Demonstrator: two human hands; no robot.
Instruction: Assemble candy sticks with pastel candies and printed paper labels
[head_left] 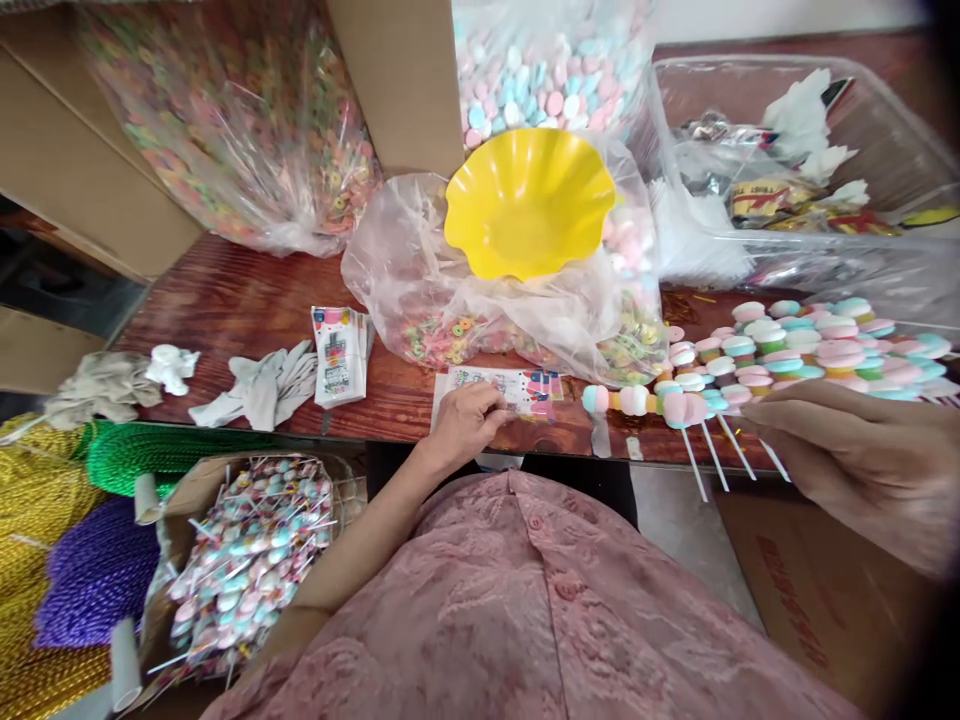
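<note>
My left hand rests at the table's front edge with its fingers curled onto a flat printed plastic bag, pinching its near side. A marshmallow skewer, with pastel marshmallows and coloured rings threaded along it, lies level and points left toward the bag. At its right end, my right hand is closed, slightly blurred; its fingertips pinch the skewer's stick end, which they mostly hide. Right behind that hand, a pile of similar marshmallow skewers lies on the table, several white sticks jutting over the edge.
A stack of printed bags and pale gloves lie left on the table. Behind are a yellow wavy bowl, candy sacks and a clear bin. Below left, a box holds wrapped skewers beside coloured twist bundles.
</note>
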